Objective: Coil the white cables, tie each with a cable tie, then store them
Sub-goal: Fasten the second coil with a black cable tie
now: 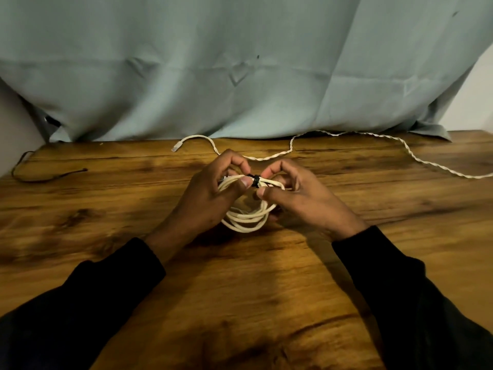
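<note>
Holding the coiled white cable (246,217) at the centre of the frame, your left hand (210,193) is pinching its top strands beside the black cable tie (255,181). Your right hand (301,198) is gripping the coil just right of the tie. A second, twisted white cable (346,134) is lying uncoiled across the wooden table (240,289), upper right; a black cord (40,177) is lying at left.

Two white cables: one coiled (246,214) at centre frame, one loose (346,145) across the upper right. Two black ties: one (255,181) on the coil, one (40,174) at left. Two hands (210,190) (306,198).
</note>
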